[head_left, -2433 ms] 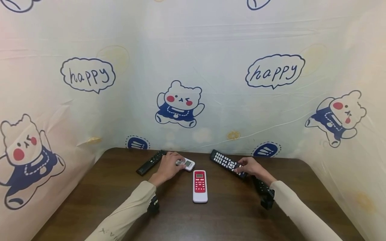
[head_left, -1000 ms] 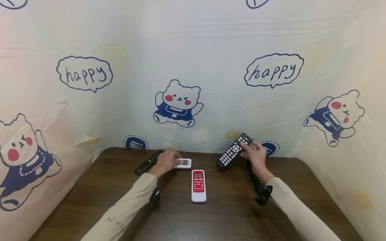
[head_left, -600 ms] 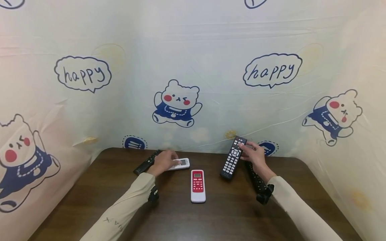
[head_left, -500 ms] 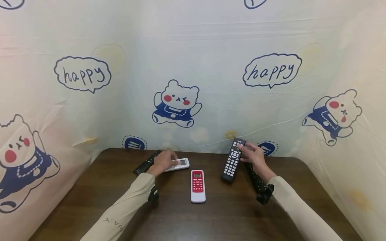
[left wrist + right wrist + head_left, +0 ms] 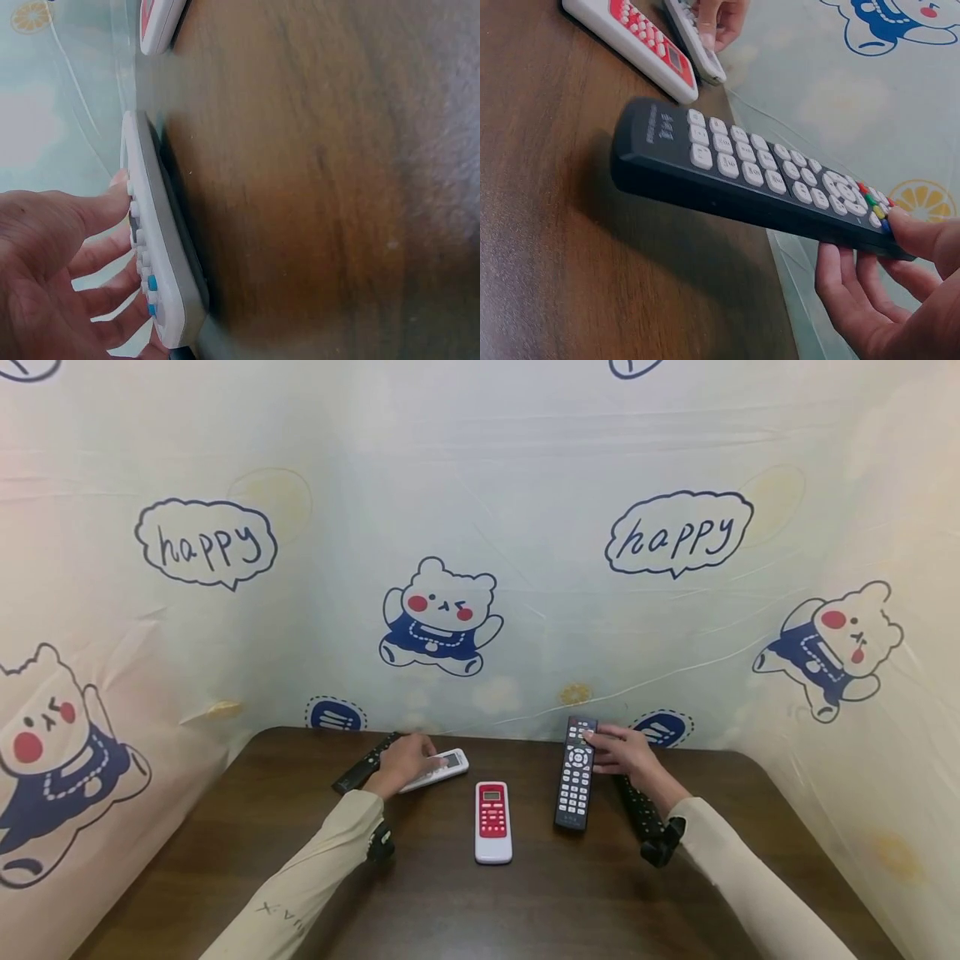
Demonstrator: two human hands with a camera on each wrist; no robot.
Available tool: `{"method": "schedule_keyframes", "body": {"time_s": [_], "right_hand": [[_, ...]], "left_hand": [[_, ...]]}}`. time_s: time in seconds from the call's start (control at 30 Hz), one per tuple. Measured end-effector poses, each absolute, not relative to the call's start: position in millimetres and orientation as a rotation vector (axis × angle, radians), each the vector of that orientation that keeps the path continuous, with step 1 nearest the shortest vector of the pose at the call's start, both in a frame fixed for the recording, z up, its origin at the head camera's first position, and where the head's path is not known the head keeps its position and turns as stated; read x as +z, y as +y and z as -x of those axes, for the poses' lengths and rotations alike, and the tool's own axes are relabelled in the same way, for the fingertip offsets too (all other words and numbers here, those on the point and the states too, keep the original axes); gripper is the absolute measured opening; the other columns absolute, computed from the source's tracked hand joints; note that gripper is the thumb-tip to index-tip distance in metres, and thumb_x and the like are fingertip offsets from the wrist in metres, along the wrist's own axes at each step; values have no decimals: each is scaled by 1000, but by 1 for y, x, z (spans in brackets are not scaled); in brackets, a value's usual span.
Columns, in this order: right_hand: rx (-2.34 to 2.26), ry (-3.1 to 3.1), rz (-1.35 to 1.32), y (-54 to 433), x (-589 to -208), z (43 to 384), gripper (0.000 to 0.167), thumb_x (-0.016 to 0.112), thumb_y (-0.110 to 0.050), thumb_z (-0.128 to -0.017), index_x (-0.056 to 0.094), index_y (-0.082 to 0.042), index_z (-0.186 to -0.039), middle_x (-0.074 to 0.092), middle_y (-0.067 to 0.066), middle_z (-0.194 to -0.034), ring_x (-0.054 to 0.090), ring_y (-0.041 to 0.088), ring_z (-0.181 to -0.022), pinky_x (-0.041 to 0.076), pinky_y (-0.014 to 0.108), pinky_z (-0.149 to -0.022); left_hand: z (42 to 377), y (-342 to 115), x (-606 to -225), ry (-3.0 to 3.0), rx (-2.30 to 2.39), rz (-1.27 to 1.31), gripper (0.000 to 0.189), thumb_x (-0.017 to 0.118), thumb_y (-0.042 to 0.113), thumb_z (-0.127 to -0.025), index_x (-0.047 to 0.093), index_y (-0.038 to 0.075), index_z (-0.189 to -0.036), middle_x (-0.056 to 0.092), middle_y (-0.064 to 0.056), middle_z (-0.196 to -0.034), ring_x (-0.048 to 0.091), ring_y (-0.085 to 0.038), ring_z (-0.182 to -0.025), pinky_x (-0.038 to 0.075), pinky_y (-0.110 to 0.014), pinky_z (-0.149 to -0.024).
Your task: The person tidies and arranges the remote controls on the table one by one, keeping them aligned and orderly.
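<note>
My left hand [image 5: 405,762] holds a white remote control [image 5: 442,768] by its sides, thumb over the buttons; the left wrist view shows the remote [image 5: 161,240] tilted close over the wood. In my right hand [image 5: 630,756] is a black remote control [image 5: 576,777] with white buttons, gripped near its far end. The right wrist view has the thumb on top of this black remote [image 5: 765,180], fingers underneath, and a shadow below its raised near end. Between the hands a red and white remote control [image 5: 492,822] lies face up.
A black remote [image 5: 363,768] lies slantwise beside the left hand, partly covered by it. Another black remote [image 5: 639,810] lies under the right wrist. The brown table [image 5: 480,910] ends at a printed cloth backdrop [image 5: 525,568] behind and at both sides.
The right hand has lifted the black remote and swung it round until its near end points toward me. The left hand has turned the white remote and drawn it slightly left.
</note>
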State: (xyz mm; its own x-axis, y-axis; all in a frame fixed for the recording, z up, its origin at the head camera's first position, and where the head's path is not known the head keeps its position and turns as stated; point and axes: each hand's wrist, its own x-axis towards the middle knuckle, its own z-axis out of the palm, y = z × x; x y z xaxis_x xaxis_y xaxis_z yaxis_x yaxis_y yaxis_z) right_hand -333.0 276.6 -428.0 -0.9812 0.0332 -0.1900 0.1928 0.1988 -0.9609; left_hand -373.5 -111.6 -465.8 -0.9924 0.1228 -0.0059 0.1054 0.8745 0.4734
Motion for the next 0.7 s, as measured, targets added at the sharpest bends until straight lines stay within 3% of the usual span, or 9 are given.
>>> {"method": "schedule_keyframes", "body": {"time_s": [0.2,0.37,0.7], "right_hand": [[-1914,2265,-161,269,-430,331,67,69,-21,-102,39,9,-154,73,11,-101,75,17,-80,67,41,-80],[-1920,2243,-144,263,-435,331,64,74,-21,-99,45,5,-149,74,9,-95,75,19,-77,67,45,-81],[-1777,2319,-141,251,-441,325,55,74,-20,-100,52,4,-145,73,14,-101,74,21,-77,67,44,-76]], "left_hand": [[373,-114,-471,3027,746,-176,28,77,35,-96,72,7,-98,70,-6,-91,61,-25,-86,50,-54,-91],[370,-115,-472,3057,750,-135,29,77,34,-95,72,6,-99,71,-7,-93,62,-25,-85,51,-53,-90],[364,-109,-470,3087,747,-108,30,75,35,-97,72,5,-100,72,-9,-96,62,-26,-86,52,-51,-87]]}}
